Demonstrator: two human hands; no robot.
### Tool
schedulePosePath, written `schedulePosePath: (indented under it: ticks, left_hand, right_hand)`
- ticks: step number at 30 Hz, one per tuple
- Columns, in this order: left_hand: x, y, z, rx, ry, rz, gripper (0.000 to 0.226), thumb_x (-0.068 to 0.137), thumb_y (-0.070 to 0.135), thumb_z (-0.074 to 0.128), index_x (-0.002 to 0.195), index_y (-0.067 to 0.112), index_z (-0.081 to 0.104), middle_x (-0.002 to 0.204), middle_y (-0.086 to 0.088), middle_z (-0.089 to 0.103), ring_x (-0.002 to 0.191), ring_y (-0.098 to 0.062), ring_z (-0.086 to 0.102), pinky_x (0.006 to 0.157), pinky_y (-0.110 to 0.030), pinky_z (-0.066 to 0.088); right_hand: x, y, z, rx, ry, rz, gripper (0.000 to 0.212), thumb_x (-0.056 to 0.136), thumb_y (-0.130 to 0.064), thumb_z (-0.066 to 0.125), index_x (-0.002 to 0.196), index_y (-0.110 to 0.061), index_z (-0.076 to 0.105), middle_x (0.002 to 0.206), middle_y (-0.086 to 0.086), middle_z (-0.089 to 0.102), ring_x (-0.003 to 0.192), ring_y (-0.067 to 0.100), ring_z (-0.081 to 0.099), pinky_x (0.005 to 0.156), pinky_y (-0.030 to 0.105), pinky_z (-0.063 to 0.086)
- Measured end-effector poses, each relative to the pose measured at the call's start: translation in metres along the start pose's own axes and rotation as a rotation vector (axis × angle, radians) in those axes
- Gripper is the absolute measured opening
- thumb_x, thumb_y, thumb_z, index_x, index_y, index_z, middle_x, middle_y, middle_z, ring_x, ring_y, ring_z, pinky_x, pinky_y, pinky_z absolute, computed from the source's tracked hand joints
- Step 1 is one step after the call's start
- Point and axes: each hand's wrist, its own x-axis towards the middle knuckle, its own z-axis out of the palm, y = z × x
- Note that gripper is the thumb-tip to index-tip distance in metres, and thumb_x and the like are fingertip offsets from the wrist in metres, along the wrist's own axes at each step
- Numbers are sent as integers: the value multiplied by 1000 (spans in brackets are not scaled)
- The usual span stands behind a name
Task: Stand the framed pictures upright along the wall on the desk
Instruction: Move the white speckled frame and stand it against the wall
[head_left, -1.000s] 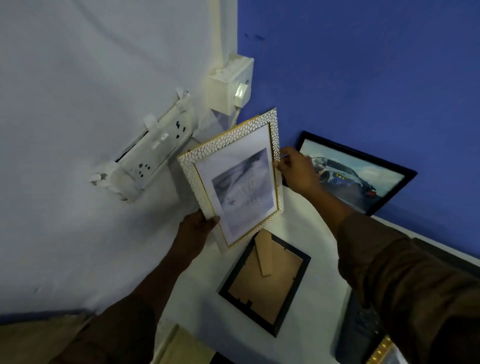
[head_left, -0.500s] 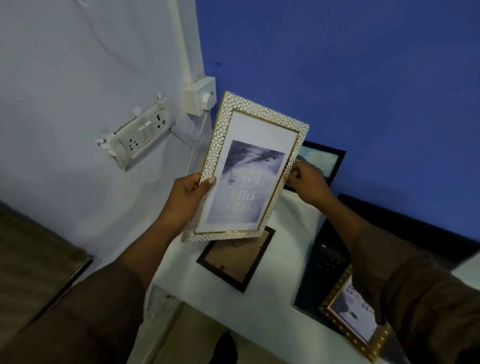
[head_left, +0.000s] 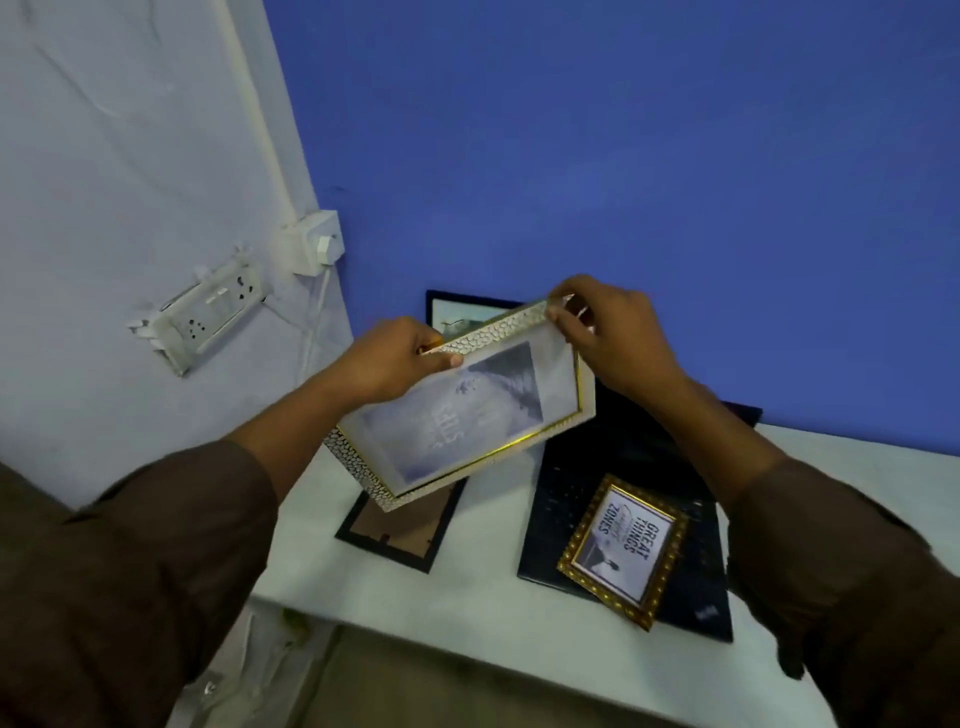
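Both hands hold a white pebbled frame with gold trim (head_left: 462, 410) in the air above the white desk (head_left: 488, 587), tilted almost flat with its picture up. My left hand (head_left: 389, 364) grips its upper left edge. My right hand (head_left: 608, 332) pinches its far right corner. A black frame (head_left: 402, 525) lies face down under it. A gold ornate frame (head_left: 623, 548) lies face up on a dark laptop (head_left: 628, 467). Another black-framed picture (head_left: 457, 312) leans on the blue wall, mostly hidden by the held frame.
A white socket strip (head_left: 205, 317) and a switch box (head_left: 314, 249) with a cable stick out of the white side wall on the left. The desk's front edge (head_left: 467, 644) runs low across the view, with brown floor below it.
The white frame was upright and now tips towards flat, lower over the desk. My right hand moved up to its far corner. The view pulled back, showing the laptop and gold frame.
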Motion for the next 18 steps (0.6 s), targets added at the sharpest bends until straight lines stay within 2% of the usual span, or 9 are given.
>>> schedulePosePath:
  ticks: [3, 5, 7, 9, 11, 14, 18]
  left_hand:
    - [3, 29, 6, 106, -95, 108, 38, 91, 51, 64, 82, 14, 70, 67, -2, 61, 61, -19, 55, 56, -32, 38]
    - [1, 48, 12, 166, -133, 180, 36, 90, 54, 63, 85, 20, 71, 71, 0, 64, 64, -20, 59, 58, -33, 44]
    - [1, 65, 19, 223, -152, 238, 30, 90, 56, 62, 84, 27, 70, 74, 2, 66, 66, -19, 60, 60, -34, 47]
    - [-1, 84, 27, 270, -168, 299, 26, 90, 56, 61, 77, 33, 65, 74, 3, 66, 65, -17, 59, 60, -34, 47]
    - [-3, 100, 36, 290, -181, 347, 25, 89, 57, 60, 79, 34, 65, 78, 1, 69, 67, -17, 61, 61, -36, 50]
    - [-5, 125, 48, 306, -195, 394, 30, 90, 56, 61, 83, 28, 70, 73, 0, 68, 65, -19, 62, 58, -33, 46]
    - [-2, 162, 58, 240, -159, 467, 28, 93, 51, 60, 88, 26, 72, 80, 4, 71, 74, -18, 66, 63, -35, 50]
  right_hand:
    - [-23, -11, -17, -114, -74, -54, 34, 98, -41, 58, 126, -23, 62, 115, -1, 66, 99, 17, 63, 84, 35, 49]
    - [-39, -11, -25, -303, -127, -115, 39, 98, -46, 55, 131, -24, 60, 128, 2, 60, 114, 21, 56, 94, 38, 41]
    - [-54, -11, -31, -410, -177, -130, 41, 99, -49, 51, 131, -25, 59, 133, 2, 59, 119, 23, 55, 99, 42, 41]
    - [-71, -10, -39, -395, -233, -53, 42, 101, -53, 43, 131, -26, 58, 128, 1, 65, 114, 22, 60, 98, 44, 45]
    - [-87, -9, -45, -411, -268, -19, 42, 102, -55, 37, 125, -26, 58, 113, -1, 71, 99, 22, 67, 92, 45, 48]
    - [-111, 0, -61, -448, -216, 23, 37, 102, -53, 39, 111, -24, 60, 96, 0, 74, 82, 24, 68, 79, 37, 47]
    - [-138, 16, -88, -434, -126, 172, 31, 101, -53, 44, 108, -28, 61, 95, 0, 74, 83, 27, 68, 65, 33, 43]
